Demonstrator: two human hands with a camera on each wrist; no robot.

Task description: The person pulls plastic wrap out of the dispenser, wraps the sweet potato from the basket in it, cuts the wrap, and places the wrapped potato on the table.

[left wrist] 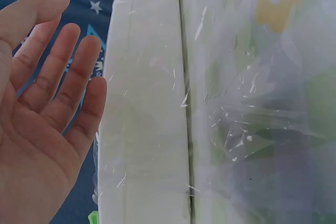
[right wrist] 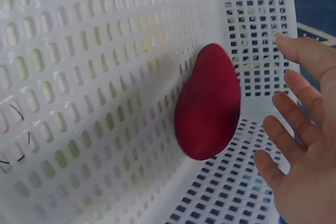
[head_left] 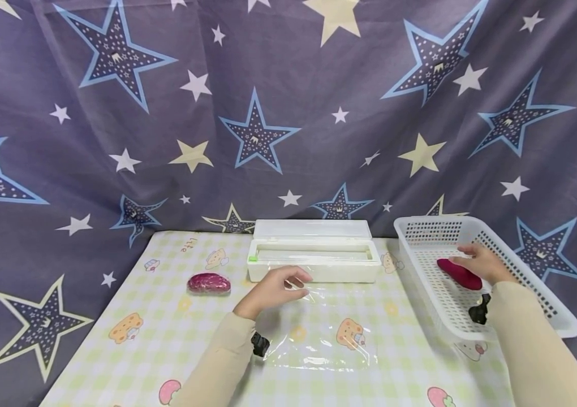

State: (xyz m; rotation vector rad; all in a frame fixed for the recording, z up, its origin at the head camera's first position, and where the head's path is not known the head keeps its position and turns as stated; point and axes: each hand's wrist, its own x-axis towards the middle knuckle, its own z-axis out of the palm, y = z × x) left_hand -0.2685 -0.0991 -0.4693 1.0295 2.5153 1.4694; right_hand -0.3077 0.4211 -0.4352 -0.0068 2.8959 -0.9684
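My right hand (head_left: 486, 264) is over the white plastic basket (head_left: 423, 294), its fingers loosely spread beside a smooth, dark-red sweet potato (head_left: 460, 275). In the right wrist view a gap shows between these fingers and the sweet potato (right wrist: 210, 103), which lies inside the basket. My left hand (head_left: 274, 291), fingers loosely bent and holding nothing, hovers in front of the white cling film box (head_left: 314, 271). From the box a clear sheet of film (head_left: 319, 339) stretches forward over the tablecloth. The box's lid (head_left: 313, 229) stands raised, with the roll inside.
A dark-red oblong piece wrapped in shiny film (head_left: 209, 284) lies on the left of the checked tablecloth (head_left: 130, 367). Behind the table hangs a dark star-patterned curtain (head_left: 309, 147). The basket's raised walls surround the sweet potato.
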